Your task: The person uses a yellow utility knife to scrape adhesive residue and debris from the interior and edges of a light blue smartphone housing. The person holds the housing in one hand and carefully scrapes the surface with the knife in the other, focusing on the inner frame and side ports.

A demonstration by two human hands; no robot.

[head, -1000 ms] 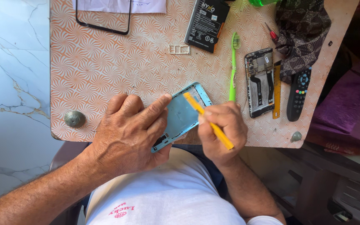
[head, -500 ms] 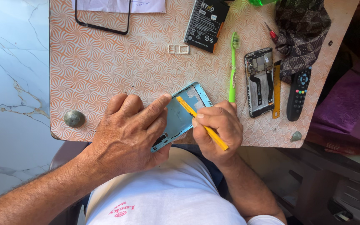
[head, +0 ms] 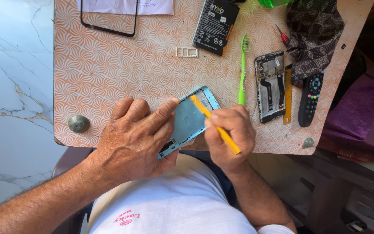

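Note:
My left hand (head: 137, 136) holds a light blue phone back cover (head: 190, 119) at the near edge of the small patterned table (head: 109, 73), index finger stretched along the cover's upper edge. My right hand (head: 230, 134) grips a yellow stick-like tool (head: 216, 125), its tip resting on the cover's upper right part, near the corner. The cover lies inner side up, tilted diagonally, and its lower end is hidden under my left palm.
On the table lie a green toothbrush (head: 242, 69), an opened phone body (head: 269, 86), a yellow ruler (head: 288, 95), a black remote (head: 310, 99), a black battery (head: 215, 24), a black screen frame (head: 109, 19), a small white tray (head: 187, 52) and a dark cloth (head: 314, 30).
The yellow tool's tip has slid a little along the cover while my right hand shifted slightly left. My left hand has kept its hold on the cover.

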